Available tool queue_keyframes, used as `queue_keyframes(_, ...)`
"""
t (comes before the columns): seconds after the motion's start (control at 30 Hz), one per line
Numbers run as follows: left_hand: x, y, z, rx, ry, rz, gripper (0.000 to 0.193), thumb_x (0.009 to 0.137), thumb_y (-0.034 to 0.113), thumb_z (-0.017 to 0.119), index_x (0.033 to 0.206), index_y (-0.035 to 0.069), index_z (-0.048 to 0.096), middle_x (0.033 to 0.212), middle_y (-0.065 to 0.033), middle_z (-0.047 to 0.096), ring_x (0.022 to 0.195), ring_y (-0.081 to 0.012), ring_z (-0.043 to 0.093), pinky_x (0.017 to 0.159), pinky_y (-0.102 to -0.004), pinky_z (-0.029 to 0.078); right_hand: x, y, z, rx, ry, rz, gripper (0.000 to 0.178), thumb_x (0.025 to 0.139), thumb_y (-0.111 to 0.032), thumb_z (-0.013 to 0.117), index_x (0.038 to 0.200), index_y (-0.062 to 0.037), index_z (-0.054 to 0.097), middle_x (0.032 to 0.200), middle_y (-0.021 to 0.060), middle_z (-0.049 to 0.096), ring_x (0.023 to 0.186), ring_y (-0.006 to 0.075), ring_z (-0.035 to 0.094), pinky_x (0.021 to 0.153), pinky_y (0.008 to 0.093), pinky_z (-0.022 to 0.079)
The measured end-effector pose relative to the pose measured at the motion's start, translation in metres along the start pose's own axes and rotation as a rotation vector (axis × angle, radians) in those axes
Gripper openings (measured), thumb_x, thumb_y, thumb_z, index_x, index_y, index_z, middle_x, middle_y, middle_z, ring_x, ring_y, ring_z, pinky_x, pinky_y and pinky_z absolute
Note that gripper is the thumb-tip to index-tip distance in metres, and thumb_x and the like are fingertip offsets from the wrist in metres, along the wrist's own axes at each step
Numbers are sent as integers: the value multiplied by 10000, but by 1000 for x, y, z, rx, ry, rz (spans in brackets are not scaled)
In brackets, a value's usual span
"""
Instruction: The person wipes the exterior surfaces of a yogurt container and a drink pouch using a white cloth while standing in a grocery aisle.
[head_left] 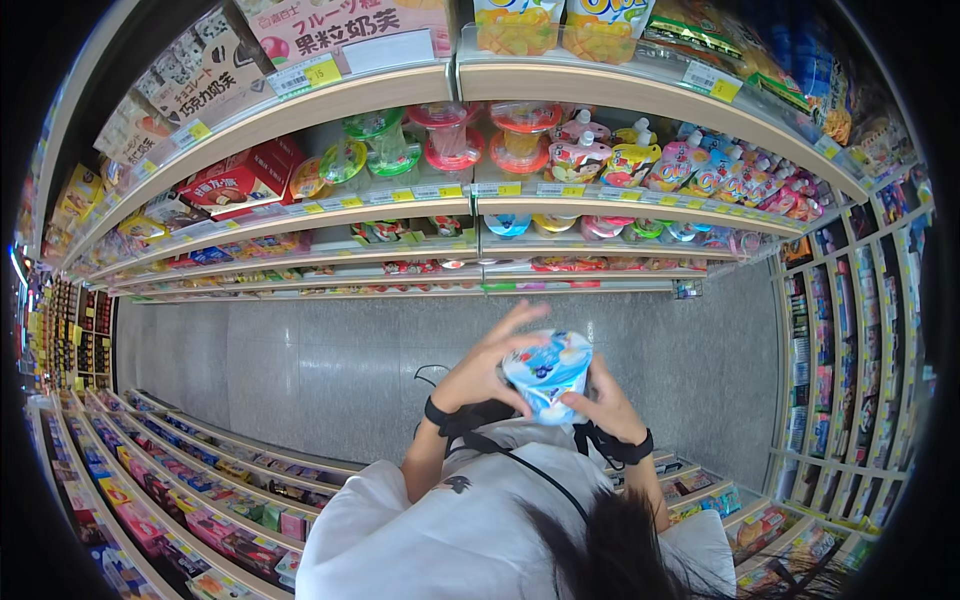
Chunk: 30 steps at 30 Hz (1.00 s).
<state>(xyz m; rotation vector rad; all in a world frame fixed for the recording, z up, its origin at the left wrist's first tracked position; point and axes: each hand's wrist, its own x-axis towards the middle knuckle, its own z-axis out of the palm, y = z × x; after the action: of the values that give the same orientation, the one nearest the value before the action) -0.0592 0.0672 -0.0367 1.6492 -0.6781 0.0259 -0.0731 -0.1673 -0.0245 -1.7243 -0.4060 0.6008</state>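
Observation:
In front of my chest I hold a blue-and-white package [550,375] with a shiny surface and dark blue berry-like pictures. My right hand [608,405] grips its right side, the thumb lying across the lower front. Against its left side is my left hand [487,368], thumb at the lower edge and one finger over the top corner. Other left fingers stretch up past the package and are slightly blurred. A black band circles each wrist. What kind of food the package holds cannot be made out.
A tall shelf ahead carries snack bags [515,25], twin-tier jelly cups [450,135], spouted pouches [628,158] and a red box [243,178]. More shelving [835,330] stands at the right, with low racks [190,490] behind me. Grey floor [300,350] lies between.

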Motion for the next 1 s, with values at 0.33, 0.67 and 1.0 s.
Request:
queue_keyframes(0.33,-33,-185,-10,-182,520,-475,457,746,-43,654,1178,-7,509,1129,-118,582,1035,-219,572,891,-331,454,154,92,-8,-136,200,-243,984,614,-181,844,1397,-67,257,1327,172,370,1245,319,377,1058,405,288)
queue_keyframes(0.67,35,-226,-71,-118,567,-353,529,818,-104,571,1314,1,422,1238,-93,402,1186,-240,491,976,-317,432,272,138,-17,-193,294,-344,813,725,-49,709,1401,-7,259,1376,200,384,1323,287,320,1083,354,250)
queue_keyframes(1.0,66,-250,-68,-256,644,-448,445,830,-112,510,1264,-63,426,1206,-130,386,1223,-281,455,994,-323,409,307,156,-18,-301,441,-238,369,850,-137,601,1146,37,465,1068,302,552,1004,464,514,852,470,411)
